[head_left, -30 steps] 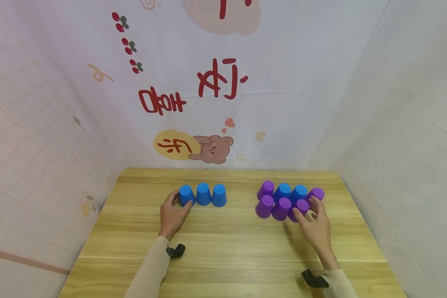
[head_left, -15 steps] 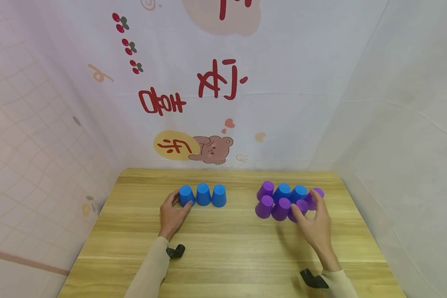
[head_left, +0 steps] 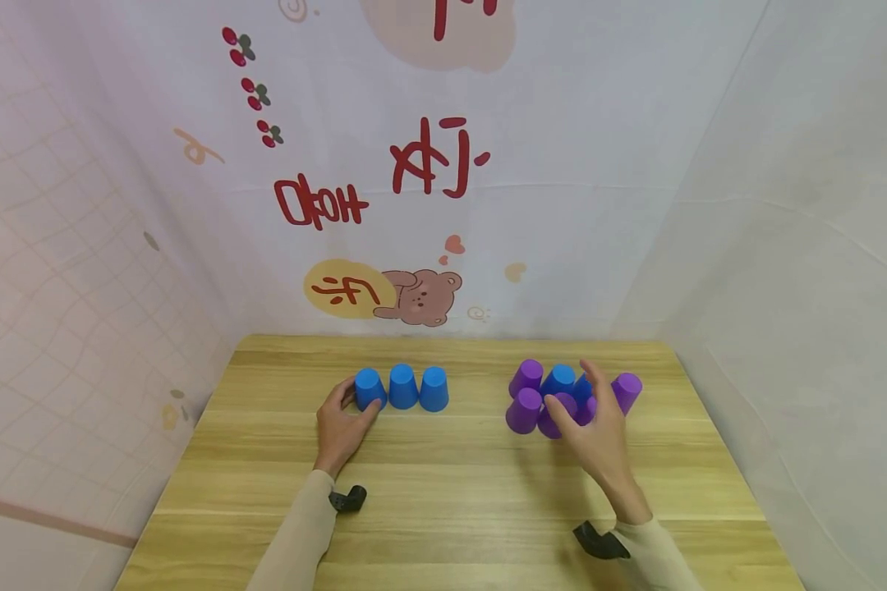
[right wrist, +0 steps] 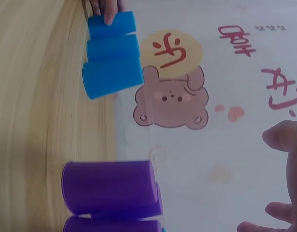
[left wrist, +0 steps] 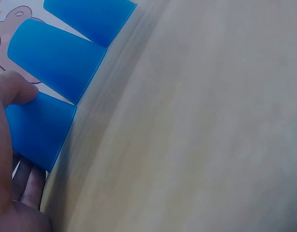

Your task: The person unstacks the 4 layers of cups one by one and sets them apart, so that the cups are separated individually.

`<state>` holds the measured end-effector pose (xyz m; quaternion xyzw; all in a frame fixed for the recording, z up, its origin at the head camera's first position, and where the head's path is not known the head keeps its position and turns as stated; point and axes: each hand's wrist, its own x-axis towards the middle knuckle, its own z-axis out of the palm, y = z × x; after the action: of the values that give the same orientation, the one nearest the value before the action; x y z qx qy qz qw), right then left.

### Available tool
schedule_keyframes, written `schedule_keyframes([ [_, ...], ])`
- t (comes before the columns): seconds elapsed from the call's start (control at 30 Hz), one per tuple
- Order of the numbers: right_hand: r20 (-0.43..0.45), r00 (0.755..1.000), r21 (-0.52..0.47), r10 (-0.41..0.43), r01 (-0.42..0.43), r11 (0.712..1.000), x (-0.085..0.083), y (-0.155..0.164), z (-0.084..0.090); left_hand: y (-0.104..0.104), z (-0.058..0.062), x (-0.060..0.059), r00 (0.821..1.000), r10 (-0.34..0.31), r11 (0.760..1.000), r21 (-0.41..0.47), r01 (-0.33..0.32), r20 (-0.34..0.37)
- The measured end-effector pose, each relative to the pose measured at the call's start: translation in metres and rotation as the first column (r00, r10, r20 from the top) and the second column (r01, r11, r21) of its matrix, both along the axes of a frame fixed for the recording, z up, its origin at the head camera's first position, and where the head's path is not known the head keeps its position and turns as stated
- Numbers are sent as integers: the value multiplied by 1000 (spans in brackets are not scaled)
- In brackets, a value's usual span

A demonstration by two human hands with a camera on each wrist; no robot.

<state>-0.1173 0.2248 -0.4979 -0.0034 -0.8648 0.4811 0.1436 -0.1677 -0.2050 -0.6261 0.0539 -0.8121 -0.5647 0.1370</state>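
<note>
Inverted plastic cups on a wood-grain counter (head_left: pixel 443 492), arranged in two groups near the back edge. Toward the back left corner, three blue cups stand side by side: the leftmost blue cup (head_left: pixel 368 387), the middle blue cup (head_left: pixel 403 387) and the rightmost blue cup (head_left: pixel 434 389). The left hand (head_left: pixel 343 427) holds the leftmost blue cup, its thumb on the near side and its fingers around the outer side; the cup's rim rests on the counter.

Toward the back right corner, seven cups form two rows. Back row, left to right: a purple cup (head_left: pixel 526 379), a blue cup (head_left: pixel 558 380), a second blue cup (head_left: pixel 583 387) partly hidden by fingers, and an end purple cup (head_left: pixel 627 390) nearest the right edge. Front row: three purple cups (head_left: pixel 524 410), two of them partly covered by the right hand (head_left: pixel 595 431). This hand is held over the group with thumb and fingers spread apart, gripping nothing; whether it touches a cup cannot be told. Behind the counter's back edge hangs a white cloth (head_left: pixel 576 230) printed with a bear (head_left: pixel 421 297).
</note>
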Motion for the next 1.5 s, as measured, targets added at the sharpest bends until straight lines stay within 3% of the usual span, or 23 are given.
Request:
schedule_keyframes([
  [0.33, 4, 995, 3, 100, -100, 995, -8, -30, 2, 0, -1, 1, 1000, -2, 1000, 8, 2, -18],
  [0.6, -41, 987, 4, 152, -152, 988, -15, -56, 3, 0, 0, 0, 1000, 0, 1000, 3, 0, -9],
  [1.5, 61, 944, -58, 324, -321, 945, -38, -133, -15, 1, 0, 0, 1000, 2, 1000, 3, -2, -15],
])
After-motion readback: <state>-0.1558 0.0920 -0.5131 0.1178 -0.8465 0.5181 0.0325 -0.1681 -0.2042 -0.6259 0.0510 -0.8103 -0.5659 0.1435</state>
